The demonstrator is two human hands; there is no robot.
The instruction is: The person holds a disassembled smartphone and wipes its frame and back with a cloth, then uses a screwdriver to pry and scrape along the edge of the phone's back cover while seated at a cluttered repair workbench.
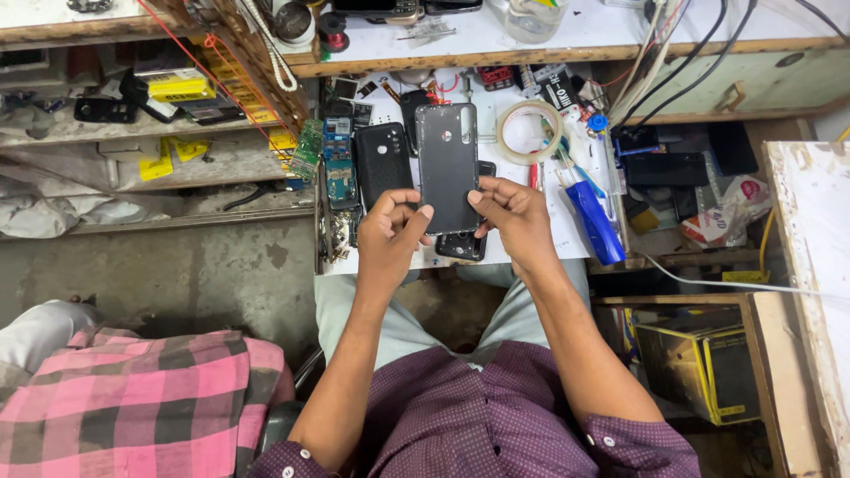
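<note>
Both hands, left hand (390, 232) and right hand (512, 217), grip a dark phone cover (447, 166) by its lower edges; tape roll (529, 131) lies at two o'clock, seemingly mid-inspection.

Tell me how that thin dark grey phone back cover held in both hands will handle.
The thin dark grey phone back cover looks light and probably flexes. Its smooth face may slip; the left hand and right hand pinch only its lower edges.

Purple dotted shirt, buttoned cuffs rolled up forearms; light grey-green trousers; bare hands.
</note>
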